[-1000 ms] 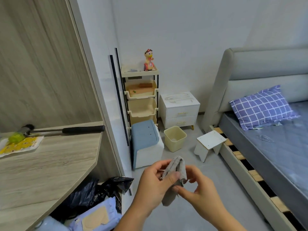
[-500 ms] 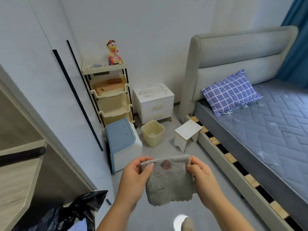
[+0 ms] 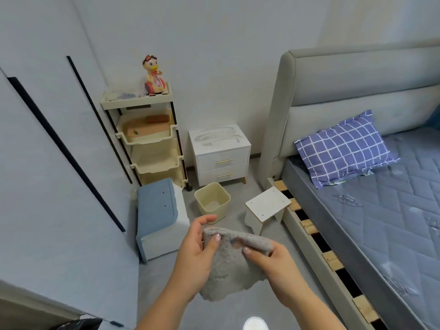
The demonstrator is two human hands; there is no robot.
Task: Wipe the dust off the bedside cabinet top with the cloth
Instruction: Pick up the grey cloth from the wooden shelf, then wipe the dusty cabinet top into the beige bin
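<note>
In the head view both hands, left hand (image 3: 195,256) and right hand (image 3: 273,260), pinch the fuzzy grey cloth (image 3: 228,260) by its upper corners, thumbs pressed on its face. The white two-drawer bedside cabinet (image 3: 220,154), its top streaked with dust, stands well beyond the grip, past the cream plastic bin (image 3: 212,201). Approaching, a foot could catch that bin or the small white stool (image 3: 267,207) just right of it, and the loosely hanging cloth might only smear the dust; no readable writing shows anywhere.

The black bag (image 3: 78,323) — cut off by the bottom edge — shows only a corner.
</note>
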